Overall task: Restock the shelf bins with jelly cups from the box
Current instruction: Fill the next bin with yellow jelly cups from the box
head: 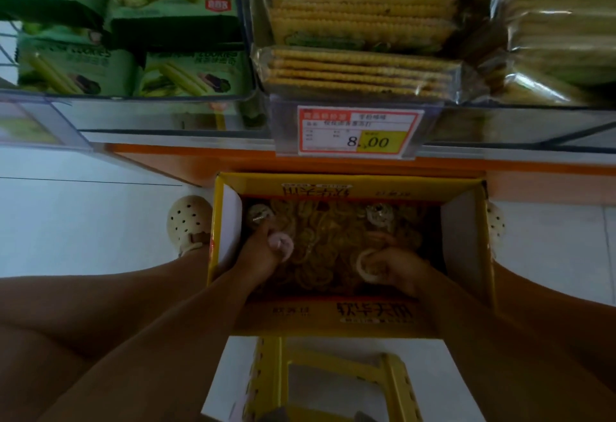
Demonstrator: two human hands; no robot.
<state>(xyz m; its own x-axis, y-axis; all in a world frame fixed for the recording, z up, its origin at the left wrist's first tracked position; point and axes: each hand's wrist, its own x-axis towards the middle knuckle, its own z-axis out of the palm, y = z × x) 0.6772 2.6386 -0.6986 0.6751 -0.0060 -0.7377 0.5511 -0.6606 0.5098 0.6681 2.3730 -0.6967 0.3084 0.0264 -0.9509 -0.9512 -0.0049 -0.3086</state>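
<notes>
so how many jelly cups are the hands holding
2: a pink jelly cup in the left hand, a white jelly cup in the right hand, inside the yellow box. More may be hidden.

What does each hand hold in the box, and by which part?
The left hand grips a pink jelly cup round its side; the right hand grips a white jelly cup likewise.

box [350, 185] under price tag [358, 131] | left hand [258, 256], right hand [398, 271] in box, jelly cup [284, 245] in each | stool [333, 362] before box
</notes>
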